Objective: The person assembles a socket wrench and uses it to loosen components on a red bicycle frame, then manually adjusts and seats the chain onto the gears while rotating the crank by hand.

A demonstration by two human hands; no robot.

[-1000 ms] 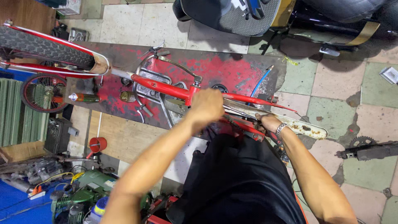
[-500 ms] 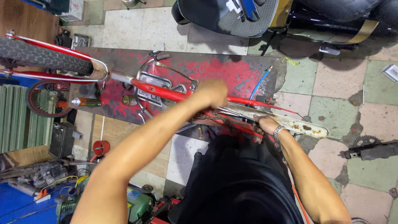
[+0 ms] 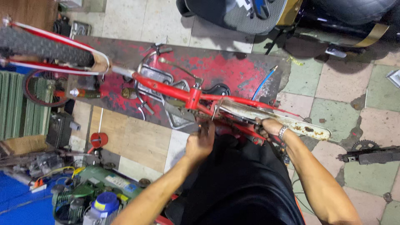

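Note:
A red bicycle frame [image 3: 166, 89] lies across the view, upside down, with a tyred wheel [image 3: 41, 48] at the far left and a rusty white chain guard [image 3: 275, 121] on the right. My left hand [image 3: 201, 141] is closed just below the frame's centre joint, fingers curled around something small that I cannot make out. My right hand [image 3: 266, 126], with a metal bracelet at the wrist, grips the frame under the chain guard's near edge. My dark clothing fills the lower middle.
A red-stained metal sheet [image 3: 233, 68] covers the tiled floor under the bicycle. A second small wheel [image 3: 39, 89] lies at left. Tools and a green machine [image 3: 89, 193] crowd the lower left. A dark motorbike [image 3: 266, 16] stands at the top. A chain sprocket [image 3: 364, 146] lies at right.
My left hand has come back from on top of the red frame tube to a spot just below it, closer to my body. My right hand has stayed at the chain guard.

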